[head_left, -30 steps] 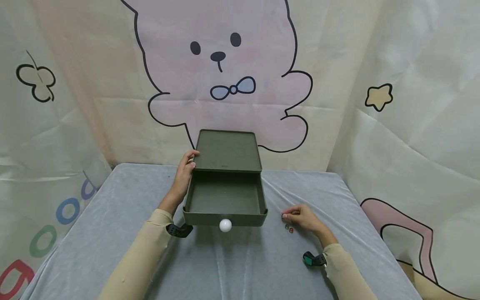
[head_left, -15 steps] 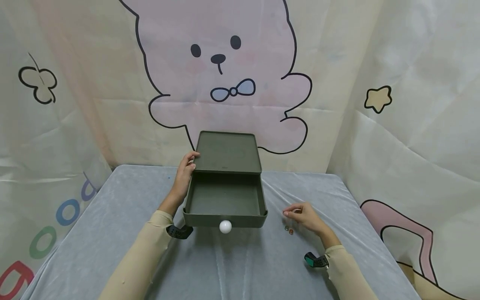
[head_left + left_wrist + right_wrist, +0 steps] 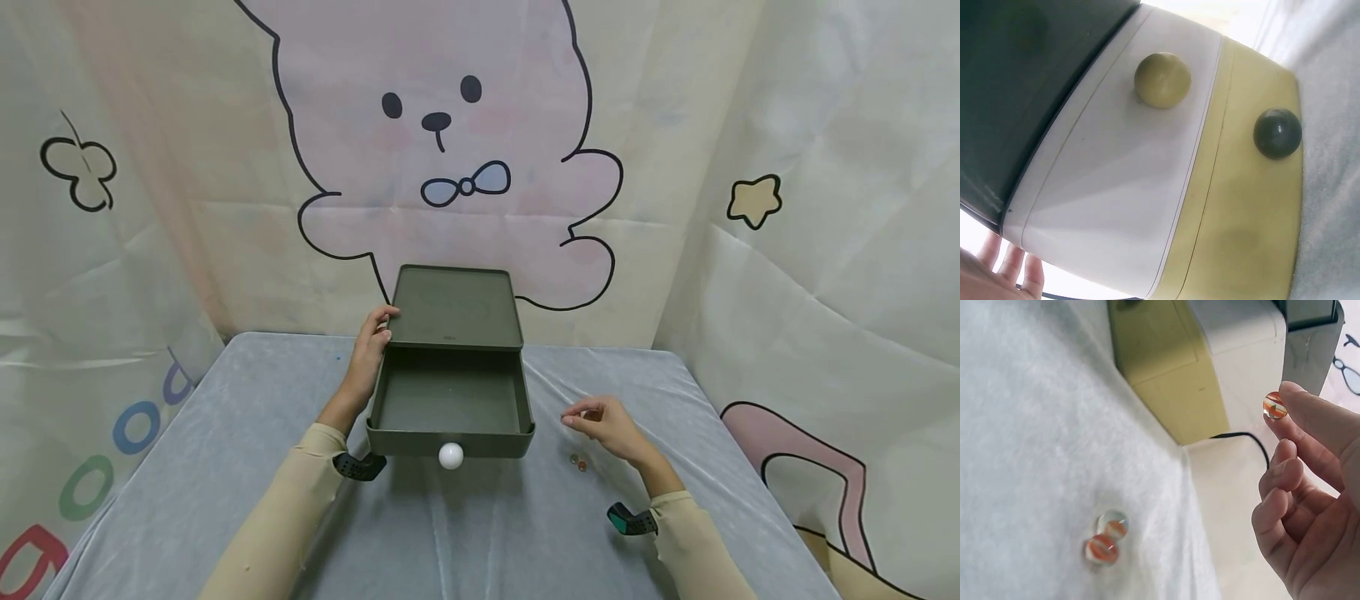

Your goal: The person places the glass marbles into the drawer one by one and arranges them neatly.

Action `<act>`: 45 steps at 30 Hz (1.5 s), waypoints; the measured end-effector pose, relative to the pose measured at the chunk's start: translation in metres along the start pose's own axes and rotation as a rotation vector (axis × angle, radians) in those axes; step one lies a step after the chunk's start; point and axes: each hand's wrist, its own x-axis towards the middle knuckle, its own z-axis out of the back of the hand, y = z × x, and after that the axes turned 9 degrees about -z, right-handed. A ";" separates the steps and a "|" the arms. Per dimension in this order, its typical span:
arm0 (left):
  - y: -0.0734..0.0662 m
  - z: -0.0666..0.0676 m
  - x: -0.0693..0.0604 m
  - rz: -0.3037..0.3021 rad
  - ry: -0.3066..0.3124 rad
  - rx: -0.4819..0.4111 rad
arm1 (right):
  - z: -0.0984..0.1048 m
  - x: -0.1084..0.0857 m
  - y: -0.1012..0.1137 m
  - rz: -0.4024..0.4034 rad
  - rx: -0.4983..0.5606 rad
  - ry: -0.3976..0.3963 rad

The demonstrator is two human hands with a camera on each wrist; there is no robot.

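Head: left hand (image 3: 366,354) rests against the left side of the drawer unit (image 3: 456,308), a fingertip at its top edge; fingers look fairly straight, pressing rather than pinching. Top drawer (image 3: 408,442) is pulled out, white knob (image 3: 451,455) facing the wearer. Right hand (image 3: 613,431) is just right of the drawer, above the grey-blue cloth (image 3: 555,533), thumb and index together. Clear marble (image 3: 573,459) and orange-swirl marble (image 3: 582,466) sit on the cloth near it.

Left wrist: white middle drawer (image 3: 1110,162) and yellow bottom drawer (image 3: 1244,200) both closed. Left fingertips at the unit's side.

Right wrist: held marble (image 3: 1274,405), clear with orange swirl, clamped between thumb and index fingertip, off the cloth. Other two marbles overlap in this view. Black cord (image 3: 1244,434) beside the unit.
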 end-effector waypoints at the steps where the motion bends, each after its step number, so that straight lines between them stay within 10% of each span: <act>1: 0.000 0.000 0.000 0.000 -0.001 0.001 | 0.000 0.000 0.002 0.010 -0.001 0.000; 45: -0.001 0.000 0.000 -0.008 -0.008 -0.005 | -0.002 -0.012 0.071 0.238 0.077 -0.090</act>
